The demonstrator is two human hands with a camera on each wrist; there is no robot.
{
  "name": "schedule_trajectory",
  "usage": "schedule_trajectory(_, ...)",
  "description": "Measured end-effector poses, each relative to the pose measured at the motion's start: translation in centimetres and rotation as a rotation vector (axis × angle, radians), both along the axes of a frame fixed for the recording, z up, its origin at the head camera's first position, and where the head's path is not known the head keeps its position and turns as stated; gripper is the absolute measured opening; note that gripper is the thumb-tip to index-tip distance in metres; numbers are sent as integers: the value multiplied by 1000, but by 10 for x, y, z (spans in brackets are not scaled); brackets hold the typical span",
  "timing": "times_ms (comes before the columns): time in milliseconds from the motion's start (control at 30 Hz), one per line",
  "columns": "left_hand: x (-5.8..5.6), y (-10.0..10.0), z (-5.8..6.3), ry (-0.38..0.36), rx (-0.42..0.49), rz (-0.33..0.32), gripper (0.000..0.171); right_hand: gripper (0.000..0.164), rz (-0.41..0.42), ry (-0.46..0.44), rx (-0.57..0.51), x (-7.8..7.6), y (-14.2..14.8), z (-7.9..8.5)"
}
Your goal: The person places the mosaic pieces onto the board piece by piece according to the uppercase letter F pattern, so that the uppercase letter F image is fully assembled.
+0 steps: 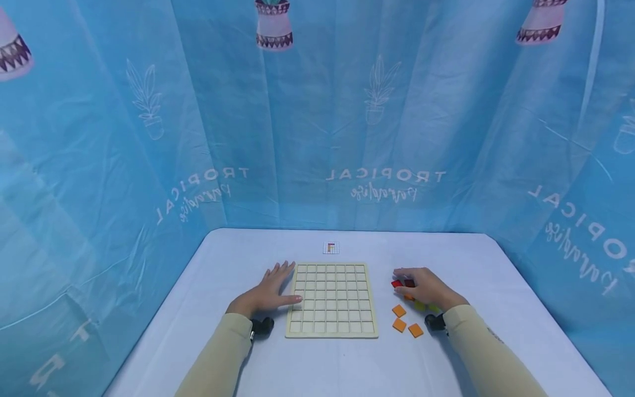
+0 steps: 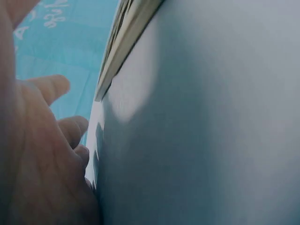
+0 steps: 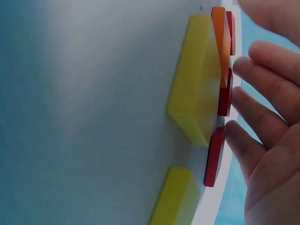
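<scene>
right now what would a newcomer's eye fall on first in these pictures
Probably the pale grid board in the middle of the white table, with the left hand spread at its left edge. Next come the bright tiles right of it: three orange ones lie nearest, with red ones by the right hand. Behind everything hangs a blue curtain.

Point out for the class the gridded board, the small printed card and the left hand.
Gridded board (image 1: pixel 331 301): head view, middle of its gridded face.
Small printed card (image 1: pixel 331 247): head view, middle of its printed face.
Left hand (image 1: pixel 268 291): head view, back of the hand.
</scene>
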State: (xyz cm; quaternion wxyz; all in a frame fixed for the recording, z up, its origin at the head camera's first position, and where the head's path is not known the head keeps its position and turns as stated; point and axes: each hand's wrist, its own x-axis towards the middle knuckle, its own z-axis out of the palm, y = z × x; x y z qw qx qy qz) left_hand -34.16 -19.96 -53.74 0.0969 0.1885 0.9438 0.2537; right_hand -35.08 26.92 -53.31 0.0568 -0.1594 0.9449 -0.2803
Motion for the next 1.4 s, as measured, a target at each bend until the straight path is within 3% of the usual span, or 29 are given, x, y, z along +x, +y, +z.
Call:
schedule_trajectory(233, 5, -1, -6, 35, 22, -39, 121, 42, 2, 30, 6, 3, -1, 1)
schedule_trajectory(500, 10, 1, -10, 42, -41, -38, 129, 25, -16, 54, -7, 2, -6, 0)
schedule_trajectory(867, 13, 4, -15, 69, -46, -3, 127, 25, -24, 61, -5, 1, -11, 1)
schedule_trajectory(1400, 15, 2, -15, 90, -66, -18, 125, 32, -27, 40, 5, -7, -31, 13)
